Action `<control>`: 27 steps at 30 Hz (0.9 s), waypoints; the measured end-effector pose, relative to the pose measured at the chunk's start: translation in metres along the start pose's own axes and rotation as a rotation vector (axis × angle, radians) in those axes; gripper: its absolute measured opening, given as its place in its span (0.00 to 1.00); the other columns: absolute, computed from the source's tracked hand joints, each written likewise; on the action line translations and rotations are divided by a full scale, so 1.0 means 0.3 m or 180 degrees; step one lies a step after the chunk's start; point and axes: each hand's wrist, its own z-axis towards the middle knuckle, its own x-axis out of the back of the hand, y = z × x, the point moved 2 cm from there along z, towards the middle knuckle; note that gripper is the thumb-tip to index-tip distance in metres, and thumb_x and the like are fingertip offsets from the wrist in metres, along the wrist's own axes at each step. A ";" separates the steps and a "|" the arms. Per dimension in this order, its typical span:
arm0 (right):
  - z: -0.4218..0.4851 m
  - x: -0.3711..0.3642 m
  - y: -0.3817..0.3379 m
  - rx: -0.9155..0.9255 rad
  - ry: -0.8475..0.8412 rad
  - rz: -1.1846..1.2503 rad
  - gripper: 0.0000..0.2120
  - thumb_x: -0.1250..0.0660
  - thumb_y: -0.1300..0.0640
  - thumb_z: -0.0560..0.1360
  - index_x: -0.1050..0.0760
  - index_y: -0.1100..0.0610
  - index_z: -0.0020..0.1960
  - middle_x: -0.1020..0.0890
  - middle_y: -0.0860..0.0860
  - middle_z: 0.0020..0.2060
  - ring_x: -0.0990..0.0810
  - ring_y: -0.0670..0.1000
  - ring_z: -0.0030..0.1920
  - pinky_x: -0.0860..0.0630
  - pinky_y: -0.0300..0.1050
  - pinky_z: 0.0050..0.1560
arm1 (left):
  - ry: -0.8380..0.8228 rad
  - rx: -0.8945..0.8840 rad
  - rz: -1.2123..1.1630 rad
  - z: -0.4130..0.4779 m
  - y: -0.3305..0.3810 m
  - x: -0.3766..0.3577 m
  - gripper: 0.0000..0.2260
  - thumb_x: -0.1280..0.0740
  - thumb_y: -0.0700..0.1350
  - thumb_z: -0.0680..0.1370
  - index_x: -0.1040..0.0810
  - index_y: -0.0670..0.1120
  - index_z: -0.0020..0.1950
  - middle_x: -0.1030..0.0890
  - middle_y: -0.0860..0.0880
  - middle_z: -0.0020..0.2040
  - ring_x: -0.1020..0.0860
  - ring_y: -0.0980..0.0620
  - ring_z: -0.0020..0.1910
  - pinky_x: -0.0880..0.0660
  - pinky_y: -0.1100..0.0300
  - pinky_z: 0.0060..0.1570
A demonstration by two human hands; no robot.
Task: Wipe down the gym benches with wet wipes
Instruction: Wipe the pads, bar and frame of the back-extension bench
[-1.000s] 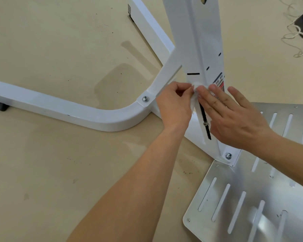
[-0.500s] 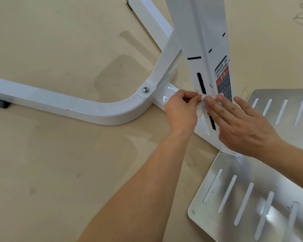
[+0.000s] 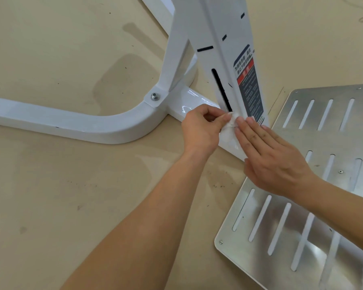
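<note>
- left hand (image 3: 199, 130) pinches the crumpled wet wipe (image 3: 228, 129) between thumb and fingers
- right hand (image 3: 275, 162) flat, straight fingers pressing wet wipe onto foot of white post (image 3: 216, 28)
- white post's long axis rises up and away above both hands
- curved base tube (image 3: 71, 122) lies left of left hand
- slotted metal plate (image 3: 327, 141) lies under right hand, flat on floor (image 3: 50, 49)

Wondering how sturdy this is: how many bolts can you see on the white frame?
1: a bolt on the bracket where the curved tube meets the brace. More may be hidden behind the right hand.
</note>
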 end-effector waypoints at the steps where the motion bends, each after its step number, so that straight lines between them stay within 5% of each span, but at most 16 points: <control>1: -0.010 -0.005 -0.005 -0.0005 -0.0010 -0.0002 0.33 0.44 0.59 0.75 0.44 0.67 0.79 0.44 0.62 0.79 0.46 0.59 0.80 0.44 0.56 0.79 | -0.0001 0.0002 0.0040 -0.002 -0.007 0.001 0.05 0.22 0.42 0.73 0.17 0.46 0.41 0.16 0.51 0.37 0.18 0.54 0.38 0.18 0.56 0.46; 13: -0.043 -0.082 0.027 0.0200 -0.0271 -0.0701 0.35 0.46 0.56 0.77 0.52 0.64 0.81 0.52 0.58 0.81 0.52 0.57 0.81 0.48 0.56 0.80 | 0.0354 0.0184 -0.0053 -0.004 -0.086 -0.093 0.03 0.26 0.40 0.76 0.19 0.45 0.44 0.17 0.53 0.40 0.19 0.58 0.41 0.23 0.66 0.44; 22: -0.038 -0.060 0.029 0.0311 -0.0136 -0.0728 0.34 0.47 0.56 0.77 0.50 0.65 0.81 0.49 0.60 0.81 0.49 0.58 0.81 0.47 0.55 0.79 | 0.0431 0.0136 -0.0270 -0.021 -0.076 -0.075 0.03 0.26 0.40 0.76 0.19 0.44 0.45 0.16 0.50 0.40 0.17 0.51 0.42 0.18 0.54 0.49; 27: -0.033 -0.049 0.001 0.0587 -0.0035 -0.0571 0.31 0.51 0.58 0.78 0.48 0.66 0.80 0.46 0.62 0.80 0.47 0.59 0.80 0.48 0.56 0.79 | 0.0447 -0.0222 -0.0204 -0.060 -0.080 -0.041 0.07 0.27 0.38 0.76 0.22 0.48 0.44 0.19 0.54 0.39 0.21 0.57 0.38 0.23 0.65 0.43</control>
